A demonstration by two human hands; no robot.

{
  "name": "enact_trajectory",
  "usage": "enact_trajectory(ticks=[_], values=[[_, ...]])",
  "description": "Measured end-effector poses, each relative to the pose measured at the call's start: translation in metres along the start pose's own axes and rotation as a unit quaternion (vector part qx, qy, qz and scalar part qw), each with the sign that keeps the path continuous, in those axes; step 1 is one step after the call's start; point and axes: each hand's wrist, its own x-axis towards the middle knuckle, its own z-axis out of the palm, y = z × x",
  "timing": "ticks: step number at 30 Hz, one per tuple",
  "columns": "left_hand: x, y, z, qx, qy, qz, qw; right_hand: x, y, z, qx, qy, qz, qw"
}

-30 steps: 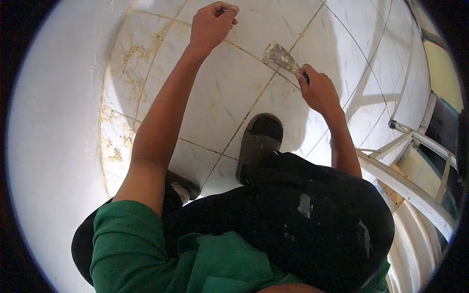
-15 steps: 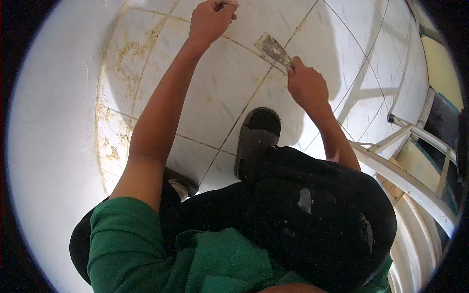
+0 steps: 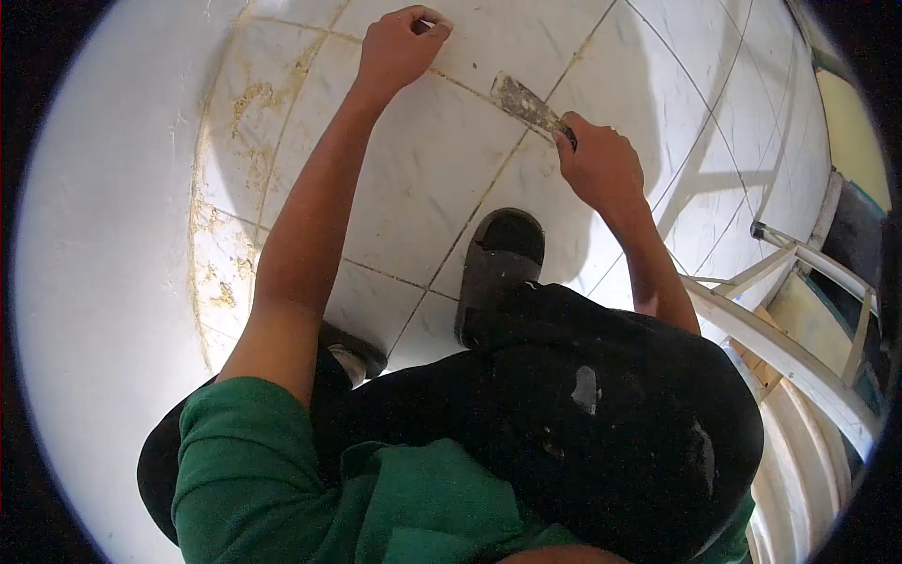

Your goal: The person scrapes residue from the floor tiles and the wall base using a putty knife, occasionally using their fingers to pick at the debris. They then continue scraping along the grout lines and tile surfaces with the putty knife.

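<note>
My right hand (image 3: 604, 164) is wrapped round the handle of a scraper (image 3: 526, 101). Its wide blade is smeared with pale, dried material and points up and left, over the tiled floor (image 3: 423, 179). Farther forward and to the left, my left hand (image 3: 402, 47) is closed, with thumb and forefinger brought together in a loop. Whatever lies between those fingertips, if anything, is too small or hidden to make out. A small dark speck (image 3: 474, 66) shows on the tile between the left hand and the blade.
Yellowish residue (image 3: 254, 99) crusts the tiles along the white wall (image 3: 103, 282) at left. A white metal frame (image 3: 780, 329) stands at right, near pale curved pieces (image 3: 799, 451). My sandalled foot (image 3: 503, 268) rests on the floor between my arms.
The right hand and scraper have shifted slightly right and down. The left hand has turned a little, its thumb and forefinger showing more of a loop. The dark speck now shows on the tile.
</note>
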Motion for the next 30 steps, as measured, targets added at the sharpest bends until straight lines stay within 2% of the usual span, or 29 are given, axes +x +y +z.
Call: enact_trajectory(ticks=[7, 12, 18, 25, 28, 30], values=[[0.004, -0.003, 0.004, -0.008, 0.015, -0.002, 1.000, 0.009, -0.020, 0.017, -0.048, 0.048, -0.072, 0.995], [0.002, 0.003, -0.003, -0.022, 0.062, -0.045, 0.997, 0.024, -0.044, 0.016, -0.011, 0.023, -0.050, 0.998], [0.008, -0.010, -0.013, -0.150, 0.131, -0.082, 0.977, 0.039, -0.041, 0.022, 0.024, 0.010, -0.062, 0.998], [0.005, -0.008, -0.025, -0.163, 0.165, -0.050, 0.972, 0.050, -0.058, 0.018, 0.039, -0.003, -0.064, 0.997], [0.006, -0.010, -0.032, -0.185, 0.189, -0.036, 0.964, 0.063, -0.063, 0.025, 0.028, 0.033, -0.107, 0.993], [0.006, -0.011, -0.038, -0.195, 0.201, -0.041, 0.959, 0.072, -0.067, 0.028, 0.043, 0.022, -0.116, 0.992]])
